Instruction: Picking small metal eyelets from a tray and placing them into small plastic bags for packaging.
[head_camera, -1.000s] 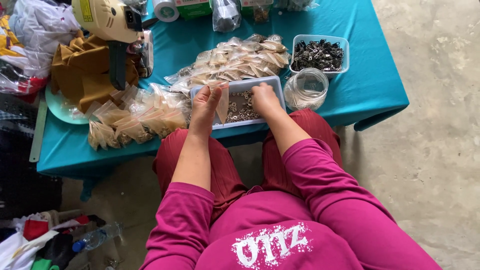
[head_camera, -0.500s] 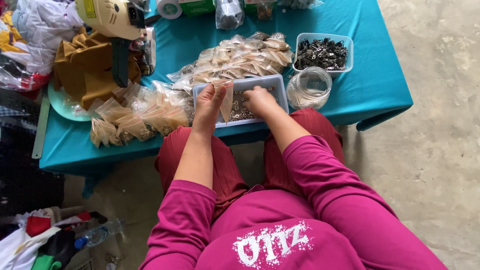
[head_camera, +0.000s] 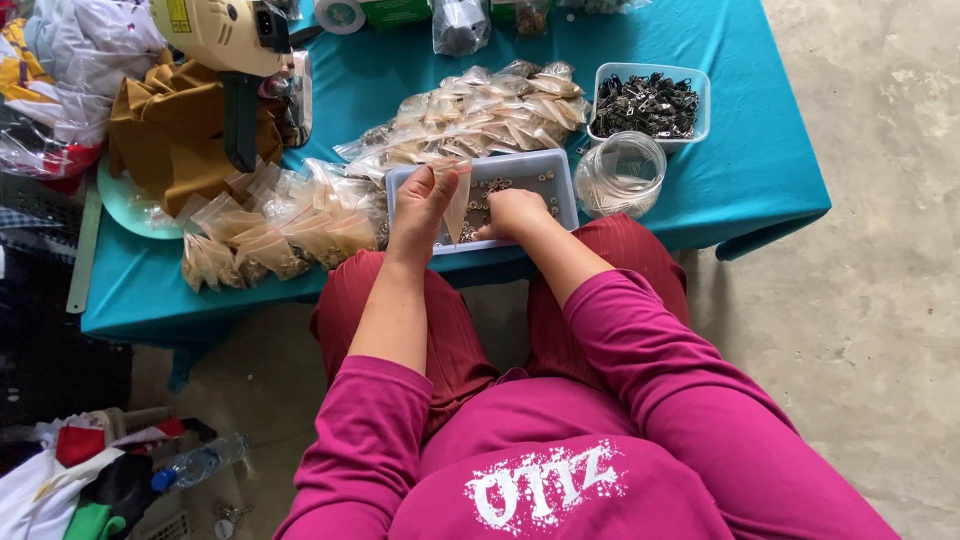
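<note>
Left hand: the left hand (head_camera: 425, 210) is seen raised over the near end of the shallow pale-blue plastic tray (head_camera: 560, 170), and a small clear plastic bag (head_camera: 458, 205) is pinched between its thumb and fingers, mouth upward.

Right hand: the right hand (head_camera: 515, 213) is curled with the fingers pressed together inside the tray, right beside the bag; what is gripped by the fingertips cannot be told.

Tray: it is set at the near edge of the table (head_camera: 760, 150), which is draped in a teal cloth, and small metal fittings (head_camera: 490, 190) are scattered across its floor.

Filled bags: one heap of small clear bags with brownish contents (head_camera: 480, 105) is piled just behind the tray, and a second heap of the same kind (head_camera: 275, 225) is spread toward the near left edge.

Right side of the table: a round clear plastic jar (head_camera: 622, 175) is stood just right of the tray, and behind it a square clear tub of dark metal clips (head_camera: 648, 105) is placed.

Left side of the table: a cream-coloured electric machine (head_camera: 225, 35) is propped over folded mustard-brown fabric (head_camera: 170, 140), with a pale green plate (head_camera: 125, 205) showing beneath.

Far edge: a roll of tape (head_camera: 343, 14) is laid there.

Floor: a clear plastic bottle with a blue cap (head_camera: 195, 465) is lying to the left, among bundled clothes.
</note>
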